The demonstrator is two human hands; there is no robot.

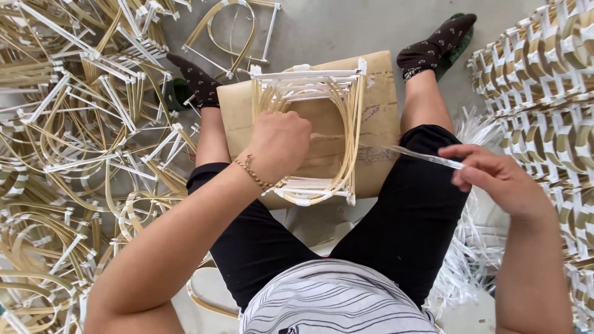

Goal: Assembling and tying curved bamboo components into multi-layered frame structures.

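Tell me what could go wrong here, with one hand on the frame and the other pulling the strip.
The white strip is pinched only at the right hand fingertips, so it may slip free. The left hand alone steadies the bamboo frame on the board, which could tip or slide. Thin bent bamboo may splinter under pull.

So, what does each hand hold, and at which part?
The left hand grips the bamboo frame at its left side. The right hand pinches a thin clear strip near its right end.
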